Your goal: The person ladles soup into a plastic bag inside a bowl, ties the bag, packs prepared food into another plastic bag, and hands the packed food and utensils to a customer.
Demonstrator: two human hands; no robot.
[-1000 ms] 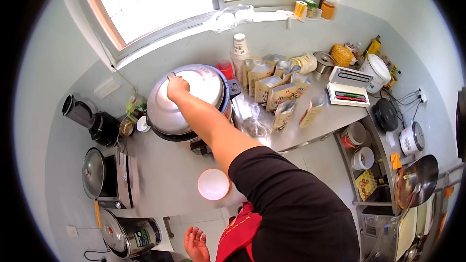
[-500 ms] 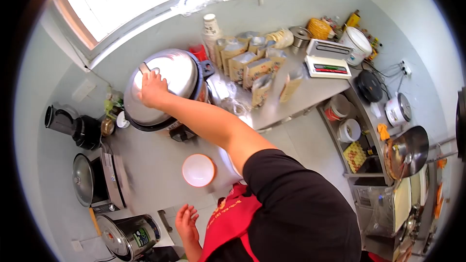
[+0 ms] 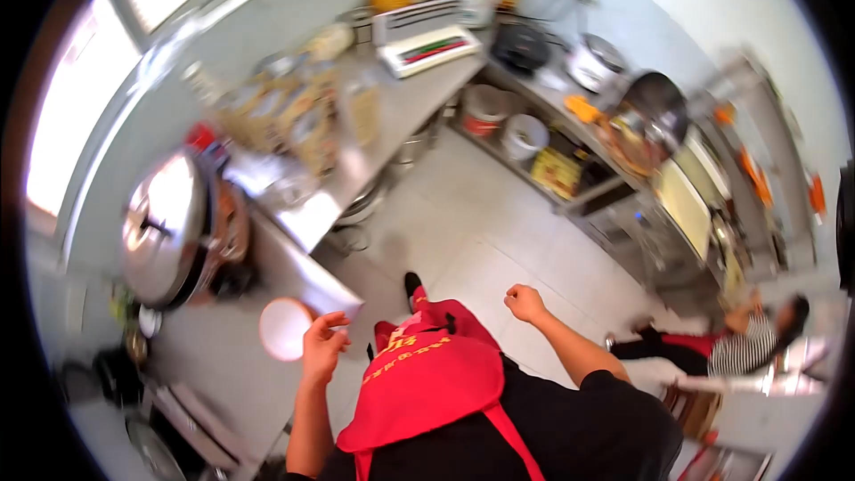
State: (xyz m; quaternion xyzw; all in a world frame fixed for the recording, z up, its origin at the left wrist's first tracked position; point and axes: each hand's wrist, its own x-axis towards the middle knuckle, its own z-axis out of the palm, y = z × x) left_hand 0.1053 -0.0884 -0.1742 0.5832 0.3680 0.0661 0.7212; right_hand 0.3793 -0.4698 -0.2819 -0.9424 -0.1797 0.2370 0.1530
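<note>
My left hand (image 3: 324,346) is in the air beside the bowl, fingers apart and slightly bent, with nothing in it. The white bowl (image 3: 285,330) with an orange rim stands on the steel counter, just left of that hand in the view. Over the floor, in front of my body, my right hand (image 3: 525,303) has its fingers curled in and no object shows in it. At the left, a large pot (image 3: 218,236) stands on the counter under its shiny metal lid (image 3: 160,227), away from both hands.
Blurred paper pouches (image 3: 289,111) and a sealing machine (image 3: 427,40) stand on the far counter. A wok (image 3: 655,116) sits on the right, above shelves with buckets (image 3: 524,136). Another person (image 3: 739,347) in a striped shirt is at the far right. Tiled floor (image 3: 454,240) lies ahead.
My right hand has let go of the pot lid's handle and come back in front of my body. The view has turned right, bringing the floor and another person into sight.
</note>
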